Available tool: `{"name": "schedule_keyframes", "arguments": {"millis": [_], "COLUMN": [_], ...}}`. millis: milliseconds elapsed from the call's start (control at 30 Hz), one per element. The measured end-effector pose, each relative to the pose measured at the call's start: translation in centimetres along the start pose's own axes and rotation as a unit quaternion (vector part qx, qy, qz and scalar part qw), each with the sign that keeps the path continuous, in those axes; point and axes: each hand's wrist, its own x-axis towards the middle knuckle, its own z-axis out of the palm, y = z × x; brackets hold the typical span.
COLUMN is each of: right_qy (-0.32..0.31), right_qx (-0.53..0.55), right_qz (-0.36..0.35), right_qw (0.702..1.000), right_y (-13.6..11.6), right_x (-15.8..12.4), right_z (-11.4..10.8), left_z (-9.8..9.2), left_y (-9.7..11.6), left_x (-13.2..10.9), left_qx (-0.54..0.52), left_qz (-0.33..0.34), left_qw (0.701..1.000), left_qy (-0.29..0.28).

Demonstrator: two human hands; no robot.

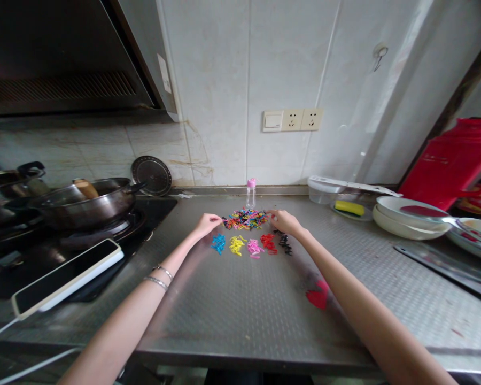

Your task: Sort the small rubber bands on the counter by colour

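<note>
A mixed heap of small coloured rubber bands (pixel 246 218) lies on the steel counter. My left hand (pixel 209 223) is at its left edge, thumb and fingertips pinched together; what is between them is too small to make out. At the heap's right edge my right hand (pixel 284 220) has its fingers closed and pointing down, with the tips partly hidden. Nearer to me, sorted piles form a row: blue bands (pixel 218 244), yellow bands (pixel 237 245), pink bands (pixel 255 247), red bands (pixel 269 244) and black bands (pixel 284 243). Behind the heap stands a clear bottle with a pink cap (pixel 251 195).
Left, a phone (pixel 66 278) with a cable lies by the hob, near a steel pan (pixel 86 206). Right are a plastic tub (pixel 323 191), a yellow sponge (pixel 349 208), stacked bowls (pixel 409 227), a knife (pixel 444 270) and a red thermos jug (pixel 444 166).
</note>
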Motion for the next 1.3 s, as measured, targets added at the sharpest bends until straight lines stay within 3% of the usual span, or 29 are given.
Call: {"name": "schedule_keyframes", "arguments": {"millis": [233, 533, 967, 1300], "right_qy": [-0.025, -0.033, 0.005, 0.039], "right_qx": [-0.055, -0.104, -0.017, 0.047], "right_qz": [-0.007, -0.032, -0.02, 0.001], "right_qw": [0.998, 0.994, 1.0, 0.998], "right_y": [-0.7, -1.0, -0.6, -0.8], "right_x": [1.1, 1.5, 0.1, -1.3], "right_z": [-0.7, -0.1, -1.1, -0.3], "left_z": [0.3, 0.5, 0.6, 0.6], "left_y": [-0.4, -0.6, -0.2, -0.1], "left_x": [-0.3, -0.4, -0.7, -0.7], "left_qx": [0.017, 0.027, 0.009, 0.023], "left_qz": [-0.031, -0.022, -0.022, -0.012], "left_qw": [0.999, 0.999, 1.0, 1.0], "left_qy": [0.007, -0.001, 0.007, 0.004]}}
